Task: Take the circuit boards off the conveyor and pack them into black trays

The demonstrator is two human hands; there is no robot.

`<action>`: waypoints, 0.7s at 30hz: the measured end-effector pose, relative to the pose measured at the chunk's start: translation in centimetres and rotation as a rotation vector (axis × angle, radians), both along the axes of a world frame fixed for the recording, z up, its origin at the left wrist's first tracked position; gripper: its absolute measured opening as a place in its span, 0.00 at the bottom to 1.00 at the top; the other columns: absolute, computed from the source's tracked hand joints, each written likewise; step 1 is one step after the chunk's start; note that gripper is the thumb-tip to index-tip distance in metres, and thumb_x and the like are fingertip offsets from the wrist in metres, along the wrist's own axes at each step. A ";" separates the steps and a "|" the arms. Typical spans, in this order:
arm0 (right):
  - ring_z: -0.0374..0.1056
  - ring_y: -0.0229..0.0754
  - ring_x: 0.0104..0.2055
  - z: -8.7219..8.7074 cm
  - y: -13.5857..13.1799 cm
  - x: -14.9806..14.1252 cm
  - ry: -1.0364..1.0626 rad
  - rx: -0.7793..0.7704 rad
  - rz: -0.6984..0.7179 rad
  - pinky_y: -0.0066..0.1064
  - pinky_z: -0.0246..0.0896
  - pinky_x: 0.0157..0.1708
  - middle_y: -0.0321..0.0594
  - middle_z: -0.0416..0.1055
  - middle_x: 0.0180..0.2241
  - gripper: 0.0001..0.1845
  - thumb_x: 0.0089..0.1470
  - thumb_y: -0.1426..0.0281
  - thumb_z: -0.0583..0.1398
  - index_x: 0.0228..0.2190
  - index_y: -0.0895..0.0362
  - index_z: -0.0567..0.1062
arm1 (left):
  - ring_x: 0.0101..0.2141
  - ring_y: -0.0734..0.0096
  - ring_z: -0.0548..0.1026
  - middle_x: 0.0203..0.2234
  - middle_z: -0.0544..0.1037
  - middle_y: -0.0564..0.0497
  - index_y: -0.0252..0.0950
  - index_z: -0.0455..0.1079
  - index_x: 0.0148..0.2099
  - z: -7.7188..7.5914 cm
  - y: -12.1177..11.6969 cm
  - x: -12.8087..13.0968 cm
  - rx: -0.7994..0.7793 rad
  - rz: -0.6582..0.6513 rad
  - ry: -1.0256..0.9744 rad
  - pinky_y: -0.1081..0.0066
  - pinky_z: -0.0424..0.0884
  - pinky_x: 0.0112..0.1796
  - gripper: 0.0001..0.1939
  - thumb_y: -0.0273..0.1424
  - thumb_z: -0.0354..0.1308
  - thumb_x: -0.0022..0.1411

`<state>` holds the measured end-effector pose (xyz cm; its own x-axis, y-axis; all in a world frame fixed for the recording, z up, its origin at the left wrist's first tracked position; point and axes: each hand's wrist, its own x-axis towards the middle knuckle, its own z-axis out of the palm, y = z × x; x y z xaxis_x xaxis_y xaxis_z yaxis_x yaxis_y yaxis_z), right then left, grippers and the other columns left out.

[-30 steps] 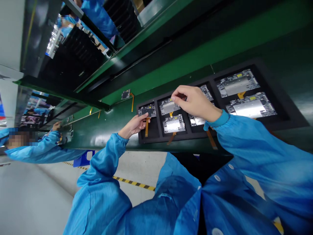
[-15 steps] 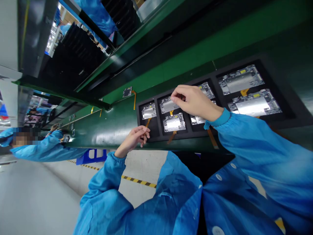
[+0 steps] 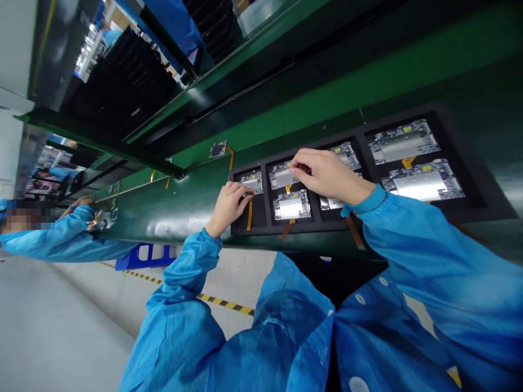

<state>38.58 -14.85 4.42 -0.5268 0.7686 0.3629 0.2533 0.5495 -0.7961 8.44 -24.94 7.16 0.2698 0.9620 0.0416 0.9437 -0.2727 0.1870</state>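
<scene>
A black foam tray (image 3: 265,204) holds several circuit boards with silver shields and orange ribbon cables. My left hand (image 3: 231,206) has its thumb and fingertips pinched at the lower edge of the leftmost circuit board (image 3: 254,181), where its ribbon cable (image 3: 249,218) begins. That board's left part is partly behind the fingers. Over the right end of the upper board (image 3: 278,175) in the adjoining compartment, my right hand (image 3: 322,171) has thumb and forefinger pinched together. Whatever is between those fingertips is too small to see. Below lies another shielded board (image 3: 291,207).
The green bench (image 3: 163,209) stretches away to the left. A small loose board (image 3: 218,148) with an orange cable lies behind the tray. A green post (image 3: 122,148) crosses at left. Further along, a co-worker's sleeve (image 3: 69,239) reaches over the bench, near a blue plastic crate (image 3: 143,256).
My left hand has moved up and right, from beside the ribbon cable to the leftmost board's lower edge. That cable now hangs straighter. My right hand stays pinched over nearly the same spot.
</scene>
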 end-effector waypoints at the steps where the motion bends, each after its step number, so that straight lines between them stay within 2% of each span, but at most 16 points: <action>1: 0.66 0.46 0.36 0.0 0.0 0.1 -0.022 0.017 0.004 0.37 0.56 0.38 0.43 0.74 0.35 0.12 0.68 0.62 0.60 0.34 0.54 0.78 | 0.47 0.52 0.75 0.43 0.82 0.42 0.38 0.79 0.47 -0.3 0.4 -0.2 0.021 -0.014 0.025 0.55 0.70 0.50 0.06 0.31 0.60 0.74; 9: 0.67 0.46 0.37 -0.1 0.1 0.2 -0.128 0.061 0.038 0.36 0.56 0.38 0.42 0.75 0.36 0.11 0.69 0.65 0.58 0.36 0.54 0.79 | 0.44 0.54 0.75 0.40 0.83 0.43 0.39 0.78 0.43 -1.7 1.1 -0.4 0.112 -0.050 0.054 0.56 0.70 0.45 0.09 0.34 0.58 0.76; 12: 0.67 0.45 0.37 -0.2 0.1 0.3 -0.142 0.062 0.042 0.36 0.56 0.38 0.42 0.75 0.36 0.11 0.68 0.66 0.58 0.36 0.54 0.79 | 0.44 0.54 0.75 0.40 0.82 0.44 0.39 0.78 0.42 -1.3 1.5 -0.5 0.100 -0.071 -0.004 0.56 0.70 0.47 0.09 0.36 0.60 0.74; 14: 0.67 0.46 0.37 -0.3 0.1 0.3 -0.151 0.062 0.041 0.37 0.57 0.38 0.42 0.75 0.36 0.11 0.69 0.66 0.58 0.36 0.54 0.79 | 0.45 0.55 0.76 0.39 0.82 0.45 0.39 0.77 0.42 -0.6 2.8 -1.5 0.118 -0.040 -0.062 0.55 0.71 0.50 0.09 0.37 0.60 0.74; 16: 0.68 0.46 0.37 -0.4 0.1 0.3 -0.158 0.063 0.044 0.37 0.57 0.38 0.42 0.75 0.37 0.11 0.68 0.66 0.58 0.36 0.54 0.79 | 0.47 0.55 0.76 0.41 0.81 0.45 0.39 0.77 0.44 0.2 5.2 -3.4 0.150 0.075 -0.113 0.55 0.71 0.54 0.08 0.37 0.61 0.72; 18: 0.68 0.46 0.38 -0.5 0.1 0.2 -0.165 0.066 0.048 0.37 0.58 0.39 0.43 0.76 0.37 0.10 0.68 0.67 0.58 0.36 0.54 0.78 | 0.50 0.53 0.76 0.46 0.80 0.43 0.38 0.76 0.47 0.7 8.5 -5.9 0.136 0.256 -0.135 0.55 0.71 0.56 0.09 0.36 0.63 0.70; 21: 0.70 0.47 0.39 -0.6 0.2 0.2 -0.176 0.072 0.049 0.37 0.59 0.39 0.43 0.76 0.38 0.09 0.67 0.69 0.58 0.35 0.54 0.78 | 0.53 0.50 0.77 0.54 0.78 0.39 0.35 0.75 0.54 0.8 13.7 -9.2 -0.016 0.576 -0.116 0.56 0.71 0.57 0.19 0.39 0.70 0.65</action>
<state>38.80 -14.65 3.80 -0.6230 0.7158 0.3153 0.3568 0.6188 -0.6999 -0.72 -11.21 7.98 -0.3018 0.9531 0.0238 0.9123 0.2814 0.2974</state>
